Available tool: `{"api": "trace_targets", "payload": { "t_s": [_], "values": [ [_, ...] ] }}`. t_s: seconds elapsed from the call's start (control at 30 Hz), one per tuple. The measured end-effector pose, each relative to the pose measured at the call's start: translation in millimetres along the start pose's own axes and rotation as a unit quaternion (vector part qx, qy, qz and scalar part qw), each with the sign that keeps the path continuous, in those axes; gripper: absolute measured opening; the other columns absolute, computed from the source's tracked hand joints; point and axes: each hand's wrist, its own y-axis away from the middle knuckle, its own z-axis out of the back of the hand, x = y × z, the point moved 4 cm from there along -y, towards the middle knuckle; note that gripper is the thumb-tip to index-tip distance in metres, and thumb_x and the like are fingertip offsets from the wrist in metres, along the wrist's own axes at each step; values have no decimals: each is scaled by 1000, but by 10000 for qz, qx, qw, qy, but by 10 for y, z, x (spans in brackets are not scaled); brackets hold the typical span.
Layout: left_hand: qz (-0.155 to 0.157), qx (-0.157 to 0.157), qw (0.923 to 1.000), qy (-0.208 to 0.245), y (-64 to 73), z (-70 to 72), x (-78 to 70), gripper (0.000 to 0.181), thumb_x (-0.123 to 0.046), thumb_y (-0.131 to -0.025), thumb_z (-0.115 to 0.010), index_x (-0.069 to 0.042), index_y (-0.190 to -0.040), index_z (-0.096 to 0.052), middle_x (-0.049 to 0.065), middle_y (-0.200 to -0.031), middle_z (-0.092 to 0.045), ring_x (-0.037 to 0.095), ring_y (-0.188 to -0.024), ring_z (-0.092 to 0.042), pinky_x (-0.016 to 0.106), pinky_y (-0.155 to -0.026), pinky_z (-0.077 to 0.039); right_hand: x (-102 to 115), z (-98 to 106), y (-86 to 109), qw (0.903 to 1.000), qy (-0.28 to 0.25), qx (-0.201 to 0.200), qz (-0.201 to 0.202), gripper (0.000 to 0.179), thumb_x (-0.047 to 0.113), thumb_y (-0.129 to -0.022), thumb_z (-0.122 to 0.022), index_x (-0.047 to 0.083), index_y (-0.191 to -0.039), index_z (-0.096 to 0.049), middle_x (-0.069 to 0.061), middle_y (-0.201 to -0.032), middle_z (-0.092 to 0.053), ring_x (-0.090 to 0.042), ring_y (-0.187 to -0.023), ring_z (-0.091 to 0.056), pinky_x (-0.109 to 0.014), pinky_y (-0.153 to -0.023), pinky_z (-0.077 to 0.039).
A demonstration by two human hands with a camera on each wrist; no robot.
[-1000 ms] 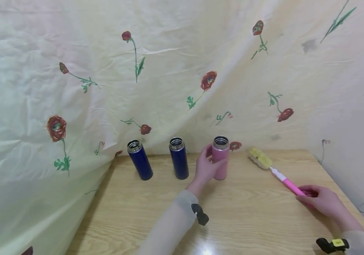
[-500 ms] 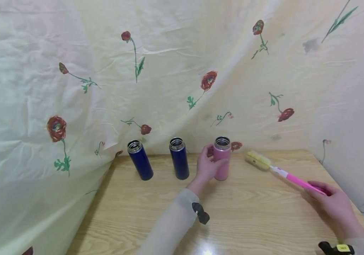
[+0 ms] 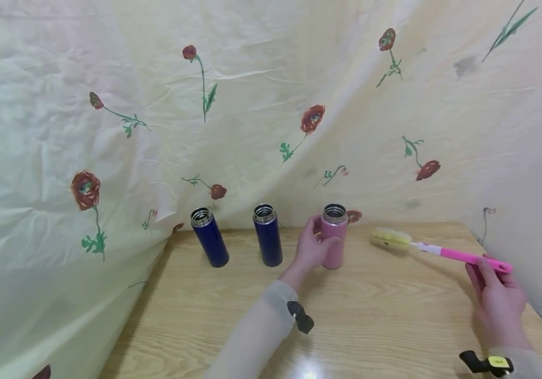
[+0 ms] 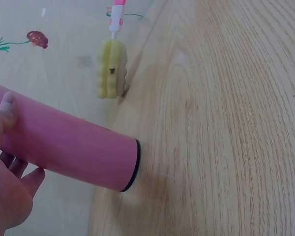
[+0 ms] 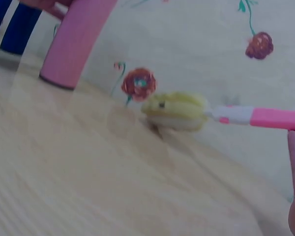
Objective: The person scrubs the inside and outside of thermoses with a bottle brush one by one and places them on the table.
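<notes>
My left hand (image 3: 312, 246) grips an upright pink bottle (image 3: 334, 239), lidless with a steel threaded mouth. Fingers and thumb wrap its upper body in the left wrist view, where its dark-edged base (image 4: 132, 167) shows. At the right, my right hand (image 3: 497, 295) holds a bottle brush by its pink handle (image 3: 465, 256), near the end. The brush's yellow sponge head (image 3: 391, 239) points left toward the pink bottle, a gap apart from it. In the right wrist view the sponge head (image 5: 177, 112) hovers low over the table, and only part of the hand shows.
Two dark blue lidless bottles stand left of the pink one: a middle bottle (image 3: 268, 237) and a far-left bottle (image 3: 210, 239). A flower-print cloth (image 3: 252, 131) hangs behind and along both sides of the wooden table (image 3: 370, 326).
The right hand has raised the brush's handle end, shifting its grip and swinging the brush from slanted to nearly level. The left hand and pink bottle have edged slightly right in view.
</notes>
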Motion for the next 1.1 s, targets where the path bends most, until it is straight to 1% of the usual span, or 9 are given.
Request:
{"api": "trace_targets", "payload": {
  "t_s": [0.07, 0.13, 0.23, 0.33, 0.5, 0.7, 0.8, 0.9, 1.1],
  "values": [
    [59, 13, 10000, -15, 7, -9, -5, 68, -7, -91, -84, -14, -151, -54, 2, -144, -64, 19, -135, -59, 41, -115, -48, 18, -66, 3, 9994, -330, 111, -10, 18, -9, -101, -65, -4, -117, -72, -11, -106, -75, -20, -102, -78, -33, -94, -59],
    [83, 45, 10000, -33, 9, -21, -5, 67, -6, -92, -83, -15, -151, -53, 3, -146, -63, 20, -137, -58, 42, -117, -46, 39, -147, 1, 9979, -611, 201, 86, 18, -7, -102, -63, -4, -118, -71, -13, -106, -75, -22, -102, -78, -35, -94, -59],
    [118, 106, 9999, -65, 13, -42, 0, 66, -6, -94, -81, -16, -152, -51, 3, -149, -60, 20, -140, -55, 42, -120, -44, 63, -281, 6, 9947, -936, 245, 336, 21, -6, -102, -63, -5, -123, -68, -16, -106, -75, -26, -104, -78, -39, -93, -59],
    [134, 155, 9998, -84, 15, -58, 13, 66, -6, -95, -79, -16, -153, -49, 3, -150, -59, 19, -142, -54, 40, -121, -42, 107, -456, 14, 9917, -1067, 295, 648, 25, -4, -102, -64, -6, -127, -63, -18, -108, -72, -32, -108, -77, -43, -92, -59],
    [164, 193, 9996, -90, 17, -57, 33, 67, -8, -96, -79, -18, -154, -47, 1, -151, -58, 18, -142, -53, 38, -121, -42, 216, -832, 30, 9872, -1045, 422, 1128, 31, -2, -102, -65, -6, -132, -58, -20, -114, -68, -37, -106, -77, -45, -91, -60],
    [188, 210, 9996, -4, 19, -42, 42, 71, -8, -96, -79, -20, -158, -45, 0, -152, -57, 17, -143, -52, 38, -120, -43, 349, -1382, 97, 9794, -863, 826, 1629, 35, 3, -101, -67, -7, -132, -56, -21, -114, -66, -38, -103, -77, -45, -90, -60],
    [159, 180, 9997, 52, 10, -40, 50, 71, -8, -95, -80, -20, -157, -47, -1, -151, -58, 17, -142, -53, 37, -119, -44, 404, -1692, 136, 9761, -739, 1045, 1754, 35, 5, -100, -69, -6, -131, -57, -21, -113, -67, -38, -104, -76, -44, -90, -59],
    [131, 145, 9997, 137, 2, -42, 60, 69, -6, -94, -80, -18, -155, -49, -1, -150, -58, 17, -141, -53, 38, -119, -45, 428, -2013, 158, 9706, -719, 1323, 1880, 35, 3, -99, -69, -8, -130, -58, -23, -111, -68, -40, -102, -77, -46, -88, -59],
    [86, 104, 9995, 276, -4, -54, 89, 62, -5, -94, -79, -17, -149, -52, 0, -149, -60, 19, -140, -55, 38, -118, -46, 387, -2586, 168, 9639, -500, 1930, 1762, 37, -3, -96, -72, -11, -129, -57, -27, -109, -69, -41, -94, -78, -49, -86, -59]
  ]
}}
